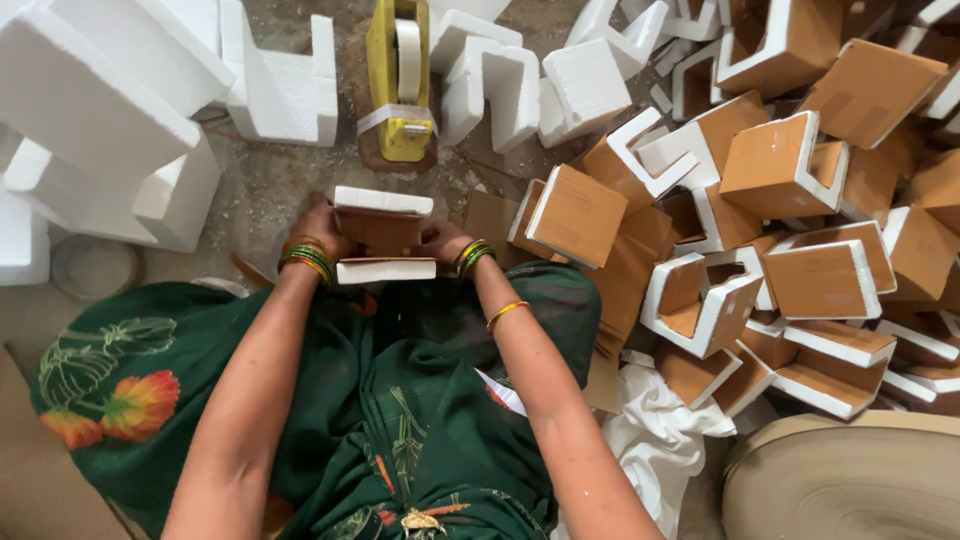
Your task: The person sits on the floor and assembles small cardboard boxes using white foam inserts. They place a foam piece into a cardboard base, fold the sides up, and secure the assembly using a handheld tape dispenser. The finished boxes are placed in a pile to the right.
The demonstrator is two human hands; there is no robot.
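- While the foam corner block [384, 236] is held low at centre, just above the lap, it is clamped from both sides: left hand [318, 232] on its left end, right hand [441, 241] on its right end, both closed on it.
- Block: white polystyrene, U-shaped, two white edges showing, brown cardboard facing between them.
- Fingers are mostly hidden behind the block; the exact finger hold cannot be made out.
- Green and orange bangles [307, 259] are worn on both wrists.
- Yellow tape dispenser [398, 80] stands just beyond the block, a white tape roll seated in it, its top cut off by the frame edge.
- Bare white foam pieces [280, 85] are stacked at left and top, chunky, matte, grainy.
- Pile of cardboard-faced blocks [790, 230] fills the right side, tumbled at all angles; many are overlapped or cropped.
- Floor [260, 185] is grey, gritty, dusted with foam crumbs.
- White cloth [660, 440] is crumpled at lower right, beside a tan rounded object [850, 480], cut off and not identifiable.
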